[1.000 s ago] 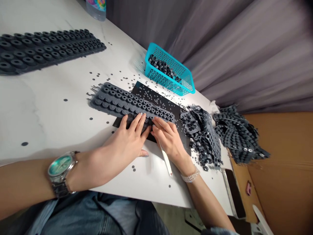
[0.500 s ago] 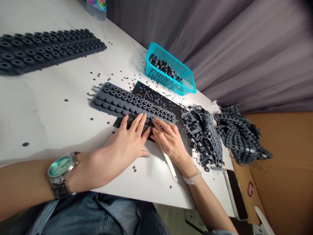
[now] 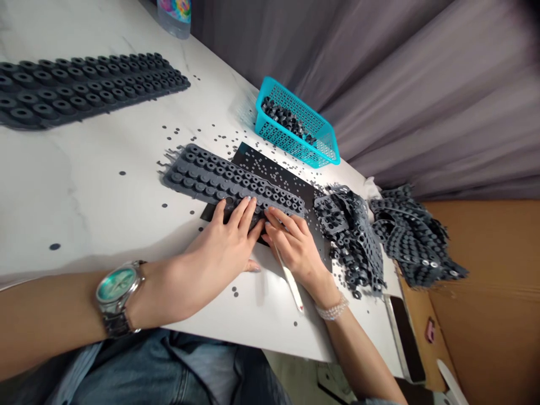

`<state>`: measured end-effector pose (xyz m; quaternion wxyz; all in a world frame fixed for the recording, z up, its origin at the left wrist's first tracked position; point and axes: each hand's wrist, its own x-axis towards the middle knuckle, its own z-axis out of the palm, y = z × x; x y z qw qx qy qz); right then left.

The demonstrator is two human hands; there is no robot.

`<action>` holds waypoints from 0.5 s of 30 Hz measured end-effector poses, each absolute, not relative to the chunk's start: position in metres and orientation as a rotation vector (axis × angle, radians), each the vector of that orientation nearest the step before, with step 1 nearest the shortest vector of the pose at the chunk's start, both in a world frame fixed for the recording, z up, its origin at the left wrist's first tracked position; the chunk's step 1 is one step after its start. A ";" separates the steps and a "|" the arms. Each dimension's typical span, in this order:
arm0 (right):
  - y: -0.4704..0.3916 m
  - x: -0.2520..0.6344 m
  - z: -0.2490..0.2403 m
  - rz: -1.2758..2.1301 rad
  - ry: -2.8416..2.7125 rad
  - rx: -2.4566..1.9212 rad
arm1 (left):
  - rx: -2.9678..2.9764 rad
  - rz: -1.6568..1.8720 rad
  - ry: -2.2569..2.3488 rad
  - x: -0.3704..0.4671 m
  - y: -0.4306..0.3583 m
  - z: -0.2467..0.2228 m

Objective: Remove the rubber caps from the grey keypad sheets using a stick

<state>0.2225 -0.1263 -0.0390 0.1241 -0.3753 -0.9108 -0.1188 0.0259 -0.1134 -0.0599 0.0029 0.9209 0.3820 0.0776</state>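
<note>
A dark grey rubber sheet of moulded rings [image 3: 211, 174] lies at a slant on a black mat [image 3: 274, 169]. My left hand [image 3: 223, 236] rests on the sheet's near edge, fingers spread and pressing down, a watch on its wrist. Beside it, my right hand [image 3: 293, 242] is closed around a slim white-handled tool [image 3: 293, 287], held like a pen. The tool's tip is hidden under my fingers at the sheet's near edge. Small dark discs are scattered over the mat and the table around the sheet.
A turquoise basket [image 3: 297, 152] of small dark rings stands beyond the mat. Rubber scraps and rings [image 3: 352, 236] are heaped to the right, with more sheets [image 3: 415, 236] behind. A larger ringed sheet [image 3: 84, 93] lies far left. A phone [image 3: 407, 337] lies at right; a bottle [image 3: 175, 19] stands behind.
The whole view has shifted slightly, so things appear a little further right. Both hands keep nearly the same place on the sheet, the right with the tool.
</note>
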 end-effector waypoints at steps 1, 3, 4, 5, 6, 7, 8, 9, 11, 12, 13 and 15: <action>-0.126 0.222 -0.039 -0.344 -2.658 -1.102 | 2.895 0.244 1.196 0.026 -0.113 -0.063; -0.126 0.220 -0.041 -0.345 -2.657 -1.129 | 2.907 0.241 1.195 0.027 -0.113 -0.064; -0.126 0.219 -0.041 -0.348 -2.648 -1.149 | 2.907 0.238 1.196 0.027 -0.113 -0.063; -0.126 0.219 -0.043 -0.354 -2.627 -1.177 | 2.901 0.232 1.199 0.027 -0.113 -0.060; -0.125 0.219 -0.044 -0.361 -2.591 -1.217 | 2.888 0.220 1.205 0.028 -0.113 -0.056; -0.125 0.220 -0.045 -0.368 -2.537 -1.268 | 2.870 0.206 1.210 0.028 -0.113 -0.052; -0.124 0.222 -0.047 -0.376 -2.468 -1.325 | 2.847 0.192 1.211 0.028 -0.114 -0.047; -0.123 0.225 -0.048 -0.386 -2.391 -1.384 | 2.823 0.180 1.212 0.028 -0.114 -0.043; -0.120 0.232 -0.051 -0.415 -2.245 -1.490 | 2.788 0.164 1.213 0.028 -0.114 -0.037; -0.118 0.236 -0.053 -0.433 -2.183 -1.529 | 2.780 0.158 1.216 0.028 -0.114 -0.035; -0.117 0.240 -0.054 -0.451 -2.124 -1.562 | 2.780 0.155 1.220 0.028 -0.114 -0.034; -0.114 0.247 -0.055 -0.479 -2.007 -1.622 | 2.803 0.161 1.230 0.027 -0.114 -0.034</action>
